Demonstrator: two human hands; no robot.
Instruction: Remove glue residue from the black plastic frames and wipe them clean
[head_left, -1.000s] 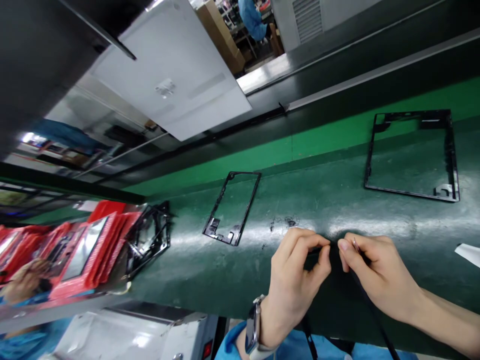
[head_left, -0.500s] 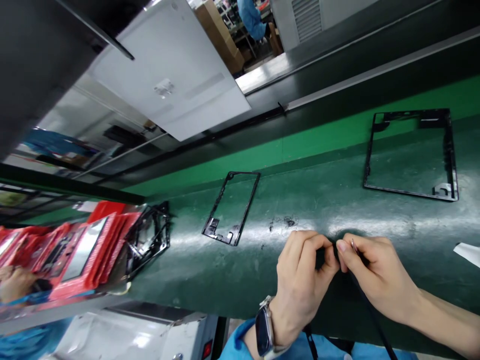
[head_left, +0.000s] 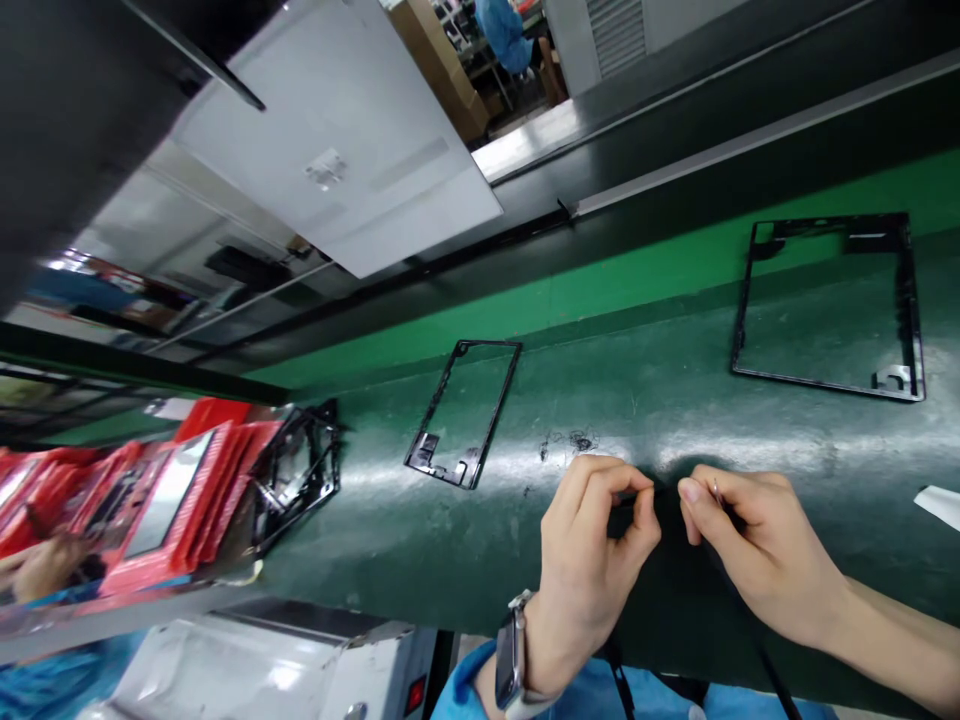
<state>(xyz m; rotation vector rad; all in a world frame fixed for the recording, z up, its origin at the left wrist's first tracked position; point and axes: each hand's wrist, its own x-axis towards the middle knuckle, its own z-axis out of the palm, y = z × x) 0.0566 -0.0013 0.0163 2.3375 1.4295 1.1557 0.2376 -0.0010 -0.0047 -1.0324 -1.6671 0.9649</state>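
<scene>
We log the left hand [head_left: 592, 550] with thumb and forefinger curled toward each other; we cannot tell whether they grip anything. Right hand [head_left: 761, 555]: thumb and forefinger bent close together, a small shiny bit [head_left: 717, 491] between them, grip unclear. We see a dark strip [head_left: 778, 682] below the right hand; two black frames [head_left: 913, 310] lie beyond on the green bench [head_left: 637, 380]

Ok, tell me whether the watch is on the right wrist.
No, the watch is on the left wrist; the right wrist looks bare.
</scene>
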